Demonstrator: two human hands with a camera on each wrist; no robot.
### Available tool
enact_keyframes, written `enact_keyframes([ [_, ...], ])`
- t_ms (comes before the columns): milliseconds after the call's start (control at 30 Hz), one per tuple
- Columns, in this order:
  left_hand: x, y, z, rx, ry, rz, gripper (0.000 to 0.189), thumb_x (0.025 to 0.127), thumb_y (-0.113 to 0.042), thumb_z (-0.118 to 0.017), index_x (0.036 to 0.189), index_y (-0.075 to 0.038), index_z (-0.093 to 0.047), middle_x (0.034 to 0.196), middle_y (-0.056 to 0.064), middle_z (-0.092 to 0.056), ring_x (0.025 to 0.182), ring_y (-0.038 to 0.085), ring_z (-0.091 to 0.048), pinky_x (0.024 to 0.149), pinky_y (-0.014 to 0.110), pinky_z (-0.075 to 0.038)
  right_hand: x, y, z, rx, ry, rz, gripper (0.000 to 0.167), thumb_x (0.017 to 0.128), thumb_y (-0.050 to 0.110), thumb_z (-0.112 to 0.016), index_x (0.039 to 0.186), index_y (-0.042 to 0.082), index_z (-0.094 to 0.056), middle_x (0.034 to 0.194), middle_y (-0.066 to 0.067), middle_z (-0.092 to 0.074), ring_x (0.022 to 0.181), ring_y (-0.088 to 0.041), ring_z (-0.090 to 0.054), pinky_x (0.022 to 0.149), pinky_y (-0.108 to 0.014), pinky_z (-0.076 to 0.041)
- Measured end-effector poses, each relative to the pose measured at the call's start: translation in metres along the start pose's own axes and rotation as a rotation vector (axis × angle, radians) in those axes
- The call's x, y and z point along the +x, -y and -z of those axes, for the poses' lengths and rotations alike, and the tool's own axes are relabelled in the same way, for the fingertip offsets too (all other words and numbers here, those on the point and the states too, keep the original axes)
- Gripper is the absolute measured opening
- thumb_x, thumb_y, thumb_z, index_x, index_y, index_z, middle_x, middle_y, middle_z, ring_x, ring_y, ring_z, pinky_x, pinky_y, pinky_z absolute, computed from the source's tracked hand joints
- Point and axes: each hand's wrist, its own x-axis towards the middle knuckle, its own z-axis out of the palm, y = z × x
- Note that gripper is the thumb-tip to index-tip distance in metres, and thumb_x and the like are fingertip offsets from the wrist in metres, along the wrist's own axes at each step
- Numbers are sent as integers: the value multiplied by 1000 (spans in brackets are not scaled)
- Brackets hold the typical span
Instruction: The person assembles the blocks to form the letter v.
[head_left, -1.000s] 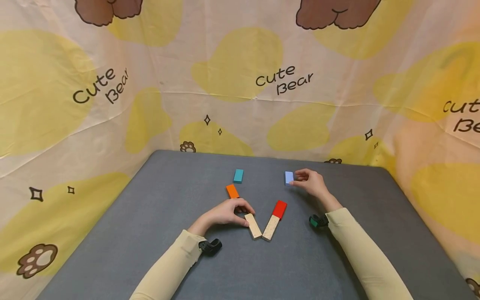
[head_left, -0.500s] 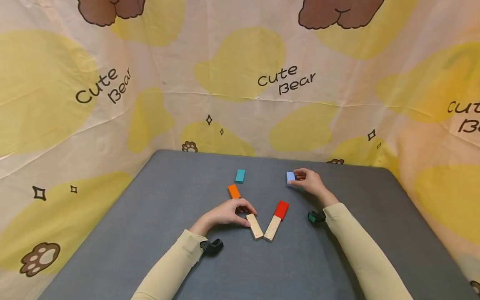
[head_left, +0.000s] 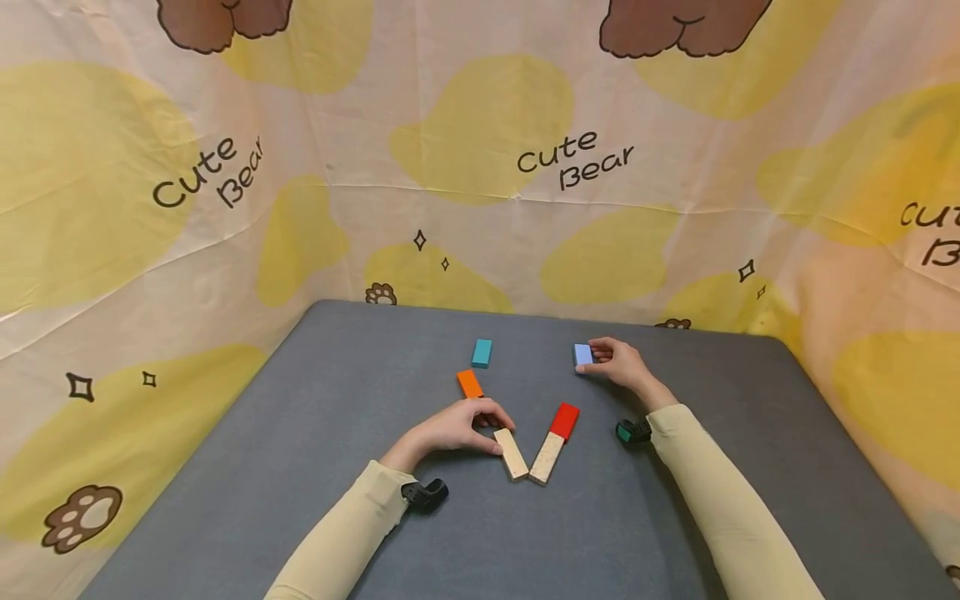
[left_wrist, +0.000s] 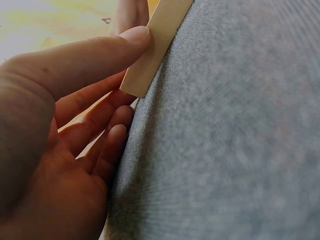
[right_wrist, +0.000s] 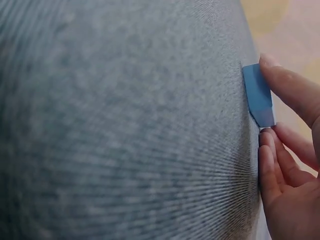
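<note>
My left hand holds the far end of a plain wooden block, thumb on its near side and fingers beyond it. In the left wrist view, the thumb presses on that wooden block. On the far right of the table, my right hand pinches a light blue block lying flat. In the right wrist view, the thumb lies at one end of the blue block and a fingertip at the other. A second wooden block meets the first at its near end, forming a V.
A red block continues the V's right arm. Beyond my left hand lies an orange block, its near end partly hidden. Farther back is a teal block. The grey tabletop runs to a patterned cloth behind.
My right fingers have closed in on the light blue block. My left hand stays on the wooden block. The head view has shifted slightly; the blocks stay where they were.
</note>
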Motion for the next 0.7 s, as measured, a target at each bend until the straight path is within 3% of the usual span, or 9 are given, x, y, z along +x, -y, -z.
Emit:
enact_keyframes([
  [200,-9,-30,5,-35,12,-2,36,80,-12,-76,114,-5,-66,112,10,-63,105,28,-56,94,40,-45,-3,-2,1,11,14,9,70,78,24,-79,134,-3,-48,130,-24,-54,118,-37,-53,100,-48,-42],
  [700,-9,-33,5,-53,10,3,36,80,-10,-76,114,-4,-66,113,12,-63,106,31,-56,94,43,-44,-3,-4,0,42,3,10,67,78,20,-79,134,-1,-49,129,-24,-54,119,-36,-52,101,-49,-41],
])
